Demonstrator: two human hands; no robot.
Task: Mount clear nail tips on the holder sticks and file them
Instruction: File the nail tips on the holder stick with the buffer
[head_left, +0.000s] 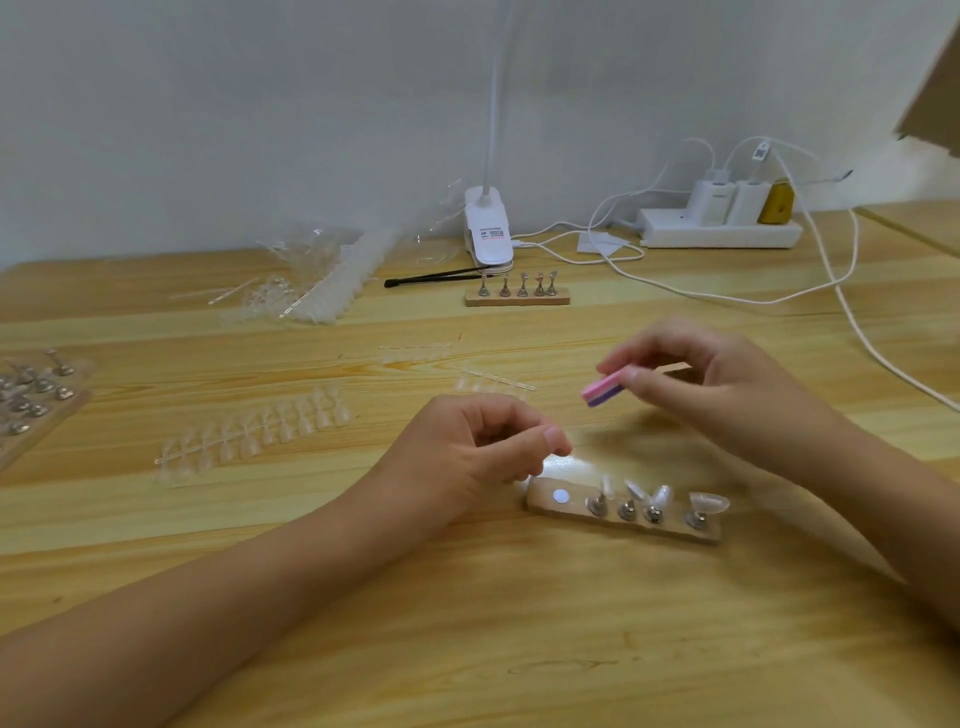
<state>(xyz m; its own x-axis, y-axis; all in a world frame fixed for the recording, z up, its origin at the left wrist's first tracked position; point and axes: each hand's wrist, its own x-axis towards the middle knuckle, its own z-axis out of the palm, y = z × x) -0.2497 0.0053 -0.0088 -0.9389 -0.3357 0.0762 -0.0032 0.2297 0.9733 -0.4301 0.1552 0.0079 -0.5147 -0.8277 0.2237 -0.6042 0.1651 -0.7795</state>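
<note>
Right hand (722, 395): fingers curled, the thumb and fingertips pinching one end of a pink-and-purple file block (605, 391). The block is held in the air, above and beyond the near wooden base (576, 512), touching nothing else.

Left hand (478, 449): fingers curled inward, thumb tip pressed against the forefinger in a tight pinch. Blur prevents telling whether anything sits between them. The hand is just left of the base's left end.

Near wooden base: lies flat on the table (467, 649), between the two forearms. Four metal holder sticks (627, 509) stand on it in a row, each carrying a clear nail tip (709, 501) at a tilt. A white round spot (560, 497) shows at the left end of the base, beside the first stick.

Surroundings, on the same table:
- A strip of clear nail tips (254, 434) lies flat to the left of the left hand; two shorter strips (415, 353) lie beyond the hands.
- A second wooden base (517, 298) with five sticks stands further back, with a black tool (436, 276) to its left.
- A white clip lamp (488, 234) and a power strip (722, 234) with chargers and cables sit at the wall.
- Clear packaging and further tips (317, 286) are heaped at rear left; more sticks on a board (31, 395) sit at the left edge — partly out of view.
</note>
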